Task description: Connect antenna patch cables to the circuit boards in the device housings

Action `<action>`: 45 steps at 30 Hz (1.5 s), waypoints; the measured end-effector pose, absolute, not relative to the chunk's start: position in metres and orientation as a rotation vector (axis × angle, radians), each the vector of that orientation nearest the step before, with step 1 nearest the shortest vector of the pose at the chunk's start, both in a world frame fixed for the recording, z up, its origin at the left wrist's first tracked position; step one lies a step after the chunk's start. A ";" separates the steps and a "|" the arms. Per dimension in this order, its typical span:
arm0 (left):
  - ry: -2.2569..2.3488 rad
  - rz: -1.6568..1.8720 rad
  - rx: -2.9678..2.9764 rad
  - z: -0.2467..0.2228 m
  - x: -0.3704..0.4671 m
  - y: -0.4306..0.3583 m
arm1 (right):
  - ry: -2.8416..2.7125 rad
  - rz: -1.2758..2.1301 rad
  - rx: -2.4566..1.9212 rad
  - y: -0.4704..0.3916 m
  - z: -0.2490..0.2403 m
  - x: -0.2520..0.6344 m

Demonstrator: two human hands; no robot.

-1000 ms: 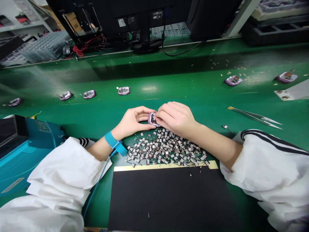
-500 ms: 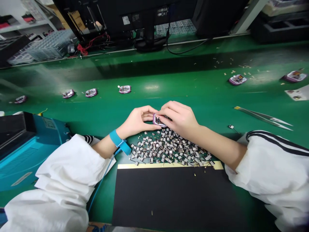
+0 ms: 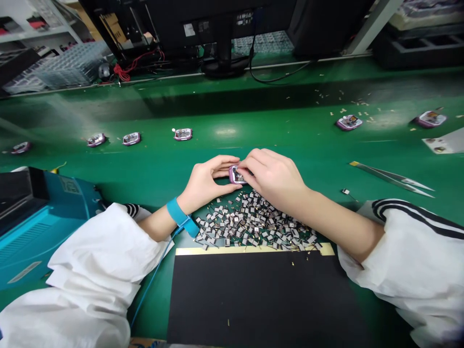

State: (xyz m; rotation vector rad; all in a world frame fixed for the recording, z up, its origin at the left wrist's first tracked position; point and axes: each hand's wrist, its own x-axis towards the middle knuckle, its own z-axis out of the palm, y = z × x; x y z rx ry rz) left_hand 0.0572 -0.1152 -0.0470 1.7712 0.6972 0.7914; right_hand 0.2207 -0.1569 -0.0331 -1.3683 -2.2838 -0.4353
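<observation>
A small purple-rimmed device (image 3: 236,175) with a white inner frame is held above the upper edge of a pile of small grey parts (image 3: 250,222). My left hand (image 3: 206,181), with a teal strap on its wrist, grips the device by its left side between thumb and fingers. From the right, my right hand (image 3: 273,174) has its thumb and fingertips pinched over the device, covering its right part. Whether a small part is between those fingertips is hidden.
Similar devices (image 3: 183,134) stand in a row across the green bench (image 3: 224,108). Tweezers (image 3: 391,179) and one loose part (image 3: 345,191) lie right. A black mat (image 3: 261,295) is in front, a teal machine (image 3: 47,222) left, a monitor (image 3: 224,24) behind.
The row of devices has shifted left in view. The held device is tilted slightly differently and shows more of its inside. My right hand's fingers have moved slightly over it.
</observation>
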 end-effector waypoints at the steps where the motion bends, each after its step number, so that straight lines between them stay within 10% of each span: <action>1: 0.700 0.787 1.769 -0.047 0.057 -0.116 | -2.287 -0.451 -1.377 -0.157 -0.033 0.220; 18: 0.576 0.753 1.273 -0.043 0.059 -0.116 | -1.904 0.176 -1.053 -0.150 -0.045 0.224; 28: 0.607 0.855 1.489 -0.044 0.061 -0.122 | -2.182 -0.441 -0.969 -0.145 -0.035 0.235; 45: 0.591 0.949 1.617 -0.047 0.061 -0.126 | -2.164 -0.404 -1.020 -0.148 -0.032 0.232</action>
